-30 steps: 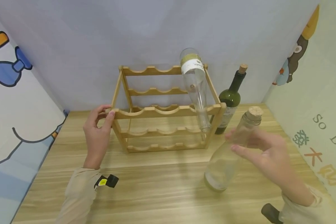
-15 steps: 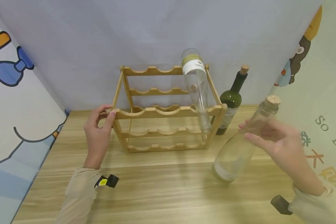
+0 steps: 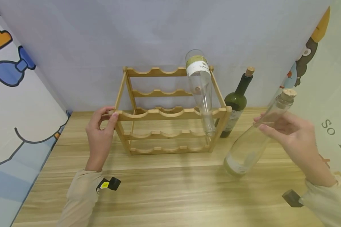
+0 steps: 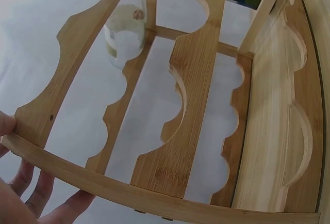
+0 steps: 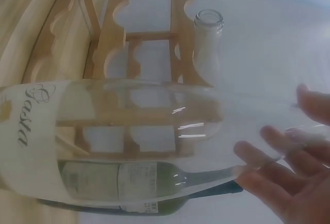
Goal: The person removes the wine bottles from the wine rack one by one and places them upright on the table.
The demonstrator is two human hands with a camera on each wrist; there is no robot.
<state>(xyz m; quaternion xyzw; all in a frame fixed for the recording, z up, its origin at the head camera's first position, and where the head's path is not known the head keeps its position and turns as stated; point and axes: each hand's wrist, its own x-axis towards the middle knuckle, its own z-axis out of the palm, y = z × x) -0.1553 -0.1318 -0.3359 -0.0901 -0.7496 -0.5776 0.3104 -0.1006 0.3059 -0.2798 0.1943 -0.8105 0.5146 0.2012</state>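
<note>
A wooden wine rack [image 3: 170,114] with scalloped rails stands near the back wall. My left hand [image 3: 100,132] grips its front left corner; in the left wrist view, fingers [image 4: 44,188] curl about the side bar. One clear bottle [image 3: 200,91] lies across the top tier at the right, neck toward me. With my right hand [image 3: 292,142] I hold a second clear bottle [image 3: 247,149] by the neck. It is corked, tilted with its base to the lower left, and appears just over the table. In the right wrist view its white label [image 5: 31,136] shows.
A green wine bottle [image 3: 235,102] with a cork stands upright just right of the rack, close behind the held bottle. The wooden table [image 3: 159,192] extends in front of the rack. A grey wall [image 3: 159,31] rises behind, with printed panels at both sides.
My right hand has moved right and slightly away from me, carrying the clear bottle with it. The left hand keeps its grip on the rack, which stays put.
</note>
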